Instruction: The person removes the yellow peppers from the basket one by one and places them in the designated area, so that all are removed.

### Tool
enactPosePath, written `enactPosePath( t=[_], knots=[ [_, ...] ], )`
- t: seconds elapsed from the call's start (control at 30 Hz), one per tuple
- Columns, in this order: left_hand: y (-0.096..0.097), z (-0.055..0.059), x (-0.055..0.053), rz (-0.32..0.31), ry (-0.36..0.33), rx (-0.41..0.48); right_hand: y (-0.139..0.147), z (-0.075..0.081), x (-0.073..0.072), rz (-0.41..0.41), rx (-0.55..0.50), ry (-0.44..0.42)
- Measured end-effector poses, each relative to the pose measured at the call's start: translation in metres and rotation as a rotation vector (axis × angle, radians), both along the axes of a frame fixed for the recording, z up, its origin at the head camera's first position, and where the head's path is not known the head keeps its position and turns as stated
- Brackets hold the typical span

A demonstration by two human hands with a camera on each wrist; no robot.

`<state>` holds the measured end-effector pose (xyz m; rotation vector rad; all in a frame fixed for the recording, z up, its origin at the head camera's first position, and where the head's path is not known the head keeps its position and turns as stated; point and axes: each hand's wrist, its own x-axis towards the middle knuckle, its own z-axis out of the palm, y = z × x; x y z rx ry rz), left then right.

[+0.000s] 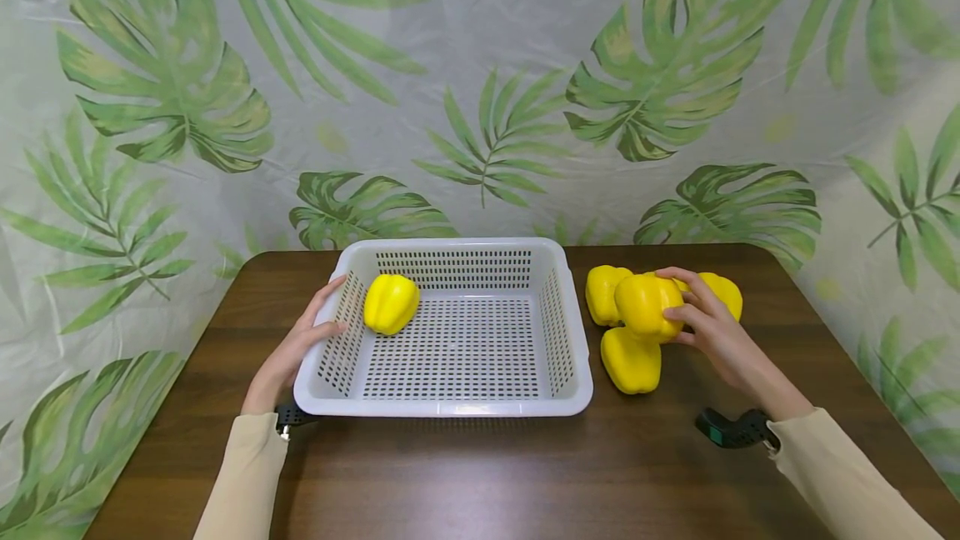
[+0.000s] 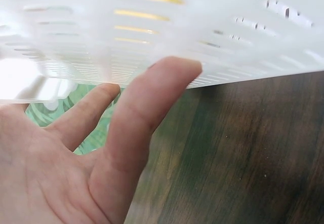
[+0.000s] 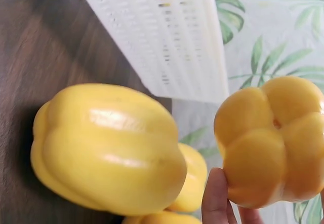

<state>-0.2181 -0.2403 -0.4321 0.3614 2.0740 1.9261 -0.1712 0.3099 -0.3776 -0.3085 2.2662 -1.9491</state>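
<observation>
A yellow bell pepper point(image 1: 650, 307) is in my right hand point(image 1: 712, 327), gripped between thumb and fingers above other peppers at the table's right. The right wrist view shows the lobed end of this held pepper point(image 3: 273, 143). My left hand point(image 1: 300, 344) rests against the left side of a white perforated plastic basket point(image 1: 450, 408), fingers and thumb spread apart. In the left wrist view, the left hand's thumb point(image 2: 147, 105) lies by the slotted basket wall point(image 2: 228, 26). One yellow bell pepper point(image 1: 392, 304) lies inside the basket at its left.
On the brown wooden table point(image 1: 480, 473), several more yellow peppers lie right of the basket, including a front pepper point(image 1: 631, 360), a back-left pepper point(image 1: 602, 294) and a right pepper point(image 1: 726, 294). A leaf-patterned cloth point(image 1: 495, 48) hangs behind. Each wrist wears a dark strap.
</observation>
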Motion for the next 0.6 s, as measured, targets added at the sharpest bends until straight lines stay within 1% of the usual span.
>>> enactPosePath(
  t=[0.17, 0.33, 0.6],
  knots=[
    [0.000, 0.000, 0.000, 0.000, 0.011, -0.011, 0.008, -0.006, 0.003, -0.009, -0.025, 0.009],
    [0.000, 0.000, 0.000, -0.015, 0.014, 0.011, 0.016, -0.011, 0.005, -0.023, -0.055, 0.007],
    [0.000, 0.000, 0.000, -0.020, 0.012, 0.018, 0.028, -0.017, 0.010, -0.073, -0.041, -0.004]
  ],
)
